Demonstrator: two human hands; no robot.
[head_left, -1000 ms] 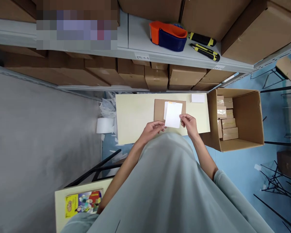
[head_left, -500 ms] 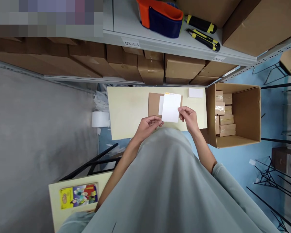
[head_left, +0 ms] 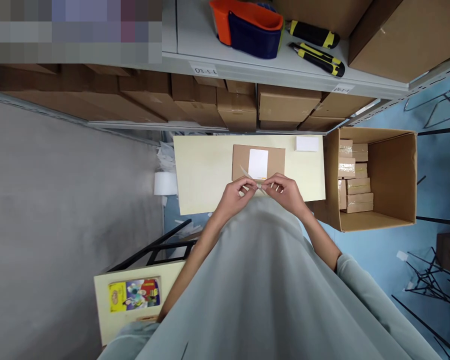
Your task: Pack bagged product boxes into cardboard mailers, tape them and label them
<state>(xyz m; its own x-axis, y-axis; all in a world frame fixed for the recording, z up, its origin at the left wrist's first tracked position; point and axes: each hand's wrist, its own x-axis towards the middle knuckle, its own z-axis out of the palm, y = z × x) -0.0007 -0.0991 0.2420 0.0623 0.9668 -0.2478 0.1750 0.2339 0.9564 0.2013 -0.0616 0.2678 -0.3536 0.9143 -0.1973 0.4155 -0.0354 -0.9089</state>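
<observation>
My left hand and my right hand meet in front of my body, fingertips pinched close together. Between them is a thin white label, tilted nearly edge-on, so little of its face shows. Just beyond the fingers a flat brown cardboard box lies on the cream table. Another white label rests on top of that box, with a small orange mark at its near edge. My fingers partly cover the box's near side.
A stack of white labels sits at the table's far right. Beside the table stands an open carton with several small boxes. Above, a shelf bears utility knives and a tape dispenser. A white roll is at left.
The label that faced me flat has been turned nearly edge-on and drawn closer. My right hand has moved left to meet the left one. The label on the box is now uncovered.
</observation>
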